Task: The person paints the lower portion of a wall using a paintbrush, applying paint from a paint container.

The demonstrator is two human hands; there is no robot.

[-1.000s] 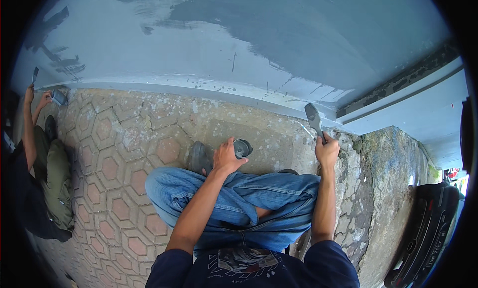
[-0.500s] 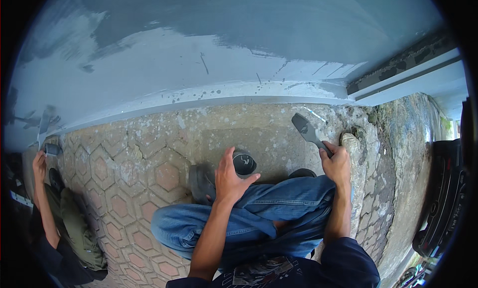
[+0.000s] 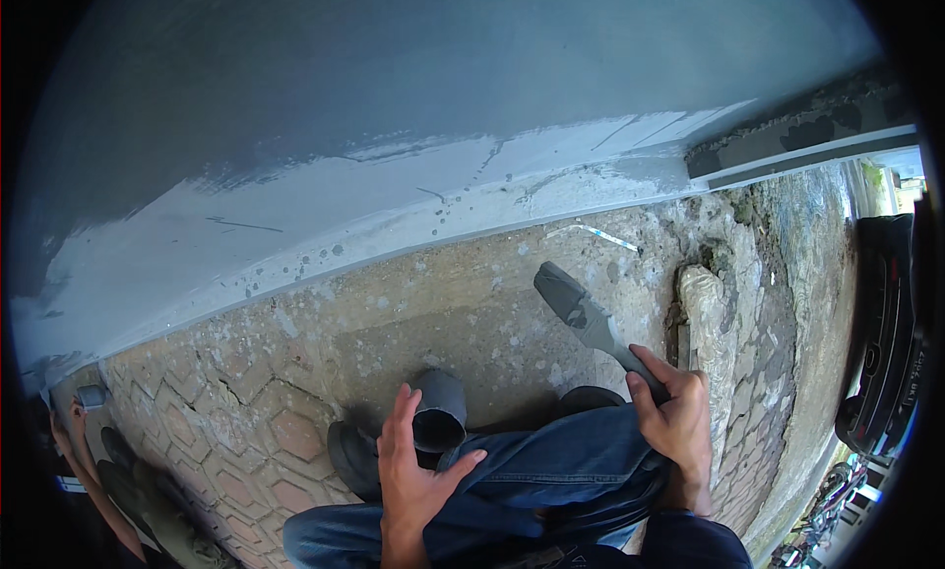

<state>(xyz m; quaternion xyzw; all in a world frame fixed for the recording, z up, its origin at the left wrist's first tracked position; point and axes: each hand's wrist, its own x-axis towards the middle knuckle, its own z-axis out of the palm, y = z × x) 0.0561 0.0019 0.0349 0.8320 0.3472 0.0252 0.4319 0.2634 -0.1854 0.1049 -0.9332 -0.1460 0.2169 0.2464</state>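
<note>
While the head view shows your right hand (image 3: 677, 411) wrapped around the paintbrush (image 3: 589, 323), your grip hides its handle's end. Your left hand (image 3: 413, 478) is spread wide beside the dark cup (image 3: 440, 404), thumb apart; whether the fingers touch it, I cannot tell.

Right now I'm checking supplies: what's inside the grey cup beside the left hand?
Inside the grey cup, only darkness shows; its wall and shadow hide the bottom, so any contents can't be told.
</note>
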